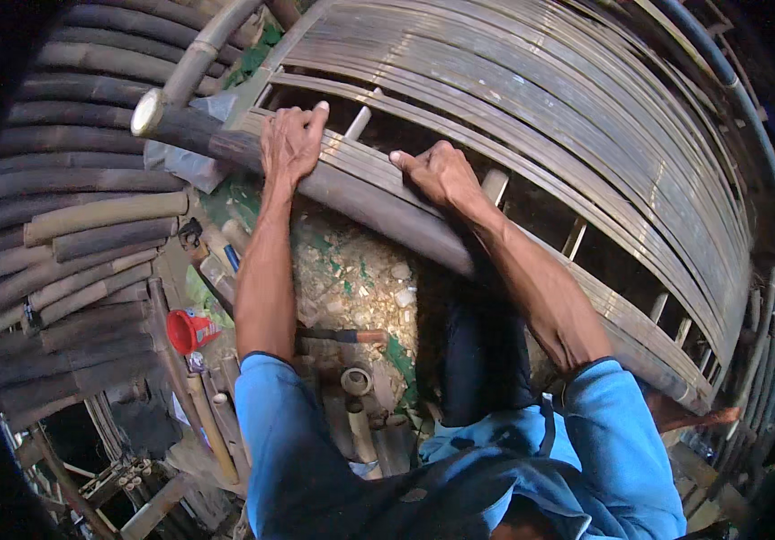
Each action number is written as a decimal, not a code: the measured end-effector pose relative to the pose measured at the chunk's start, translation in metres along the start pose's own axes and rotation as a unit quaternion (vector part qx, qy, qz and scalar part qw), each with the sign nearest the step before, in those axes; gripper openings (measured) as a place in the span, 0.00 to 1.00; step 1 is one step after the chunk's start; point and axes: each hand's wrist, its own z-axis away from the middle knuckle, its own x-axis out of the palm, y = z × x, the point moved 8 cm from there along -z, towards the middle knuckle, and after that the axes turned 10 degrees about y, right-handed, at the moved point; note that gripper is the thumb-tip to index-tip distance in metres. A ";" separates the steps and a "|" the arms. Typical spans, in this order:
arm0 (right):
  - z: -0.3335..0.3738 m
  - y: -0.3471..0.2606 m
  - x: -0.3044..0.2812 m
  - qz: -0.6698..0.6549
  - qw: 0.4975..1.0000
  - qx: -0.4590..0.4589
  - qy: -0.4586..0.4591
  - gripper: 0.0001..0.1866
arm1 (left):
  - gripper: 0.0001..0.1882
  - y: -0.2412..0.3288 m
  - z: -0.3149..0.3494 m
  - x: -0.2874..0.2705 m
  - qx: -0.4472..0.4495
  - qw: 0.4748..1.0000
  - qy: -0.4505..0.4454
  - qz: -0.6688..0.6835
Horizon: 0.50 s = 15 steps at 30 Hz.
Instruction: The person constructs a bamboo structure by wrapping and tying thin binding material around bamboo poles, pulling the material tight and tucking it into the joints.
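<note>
Your left hand [290, 148] lies over the band of narrow bamboo strips [365, 164] that runs just beyond and alongside the thick dark pole [378, 216], fairly close to that pole's pale cut end. Its fingers are bent in a narrow curl and its thumb points out away from you. Your right hand [441, 178] sits farther along the same strips, to the right and well apart from the left, knuckles folded, thumb stretched toward the left hand. The fingertips of both are hidden, so you cannot tell how firmly either one grips. Beyond the pole and the strips, pale crosspieces [574, 238] span a dark gap, and past that spreads the wide slatted bamboo panel [513, 81]. A crumpled plastic bag [180, 166] is tucked near the pole's cut end. On your side of the pole, pale chips [360, 279] litter the ground, with a wooden-handled tool [342, 335] lying nearer you than most of them. A red container [191, 332] stands off to the left on that same side, and a wall of stacked bamboo [72, 139] rises left of the pole's cut end.
</note>
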 end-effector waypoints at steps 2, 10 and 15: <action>0.002 -0.009 0.001 -0.034 0.999 -0.013 -0.023 0.37 | 0.29 -0.010 -0.005 -0.002 -0.017 0.999 -0.003 -0.028; 0.006 -0.004 -0.005 -0.053 0.998 -0.020 -0.009 0.38 | 0.32 0.005 0.032 -0.047 0.019 0.959 0.283 -0.016; 0.011 -0.019 -0.004 -0.072 0.996 -0.051 -0.003 0.37 | 0.46 -0.061 0.119 -0.028 -0.290 0.876 0.329 0.202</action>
